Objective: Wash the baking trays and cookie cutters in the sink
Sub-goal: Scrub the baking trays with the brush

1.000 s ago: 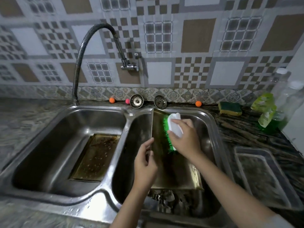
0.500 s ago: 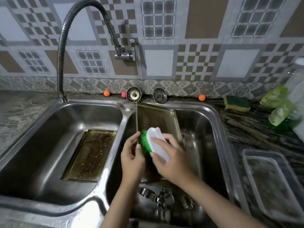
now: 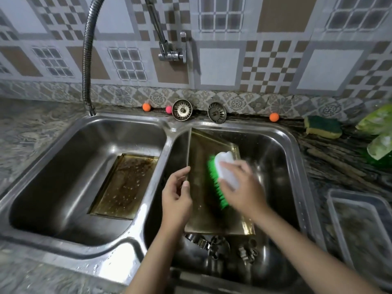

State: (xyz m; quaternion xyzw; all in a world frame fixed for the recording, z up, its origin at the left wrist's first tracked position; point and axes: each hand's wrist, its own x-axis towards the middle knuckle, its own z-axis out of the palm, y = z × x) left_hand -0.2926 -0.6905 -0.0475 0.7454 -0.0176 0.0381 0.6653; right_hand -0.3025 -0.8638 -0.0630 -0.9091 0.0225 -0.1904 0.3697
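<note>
Both hands worked on one baking tray [image 3: 203,211] in the right sink basin.

The left hand [image 3: 177,196] pinched its left edge; the right hand [image 3: 241,185] was closed around a green brush [image 3: 216,183] pressed on it. Cookie cutters [image 3: 214,245] lay below the hands.

Your left hand [image 3: 177,193] and right hand [image 3: 241,185] are both bare: no gloves, rings, watch or bracelets visible. Your forearms are uncovered from the wrists back to the lower edge of view, with no sleeve cuff showing on either. Your right hand is motion-blurred, so its fingernails cannot be made out; the left thumbnail looks short and unpainted.
</note>
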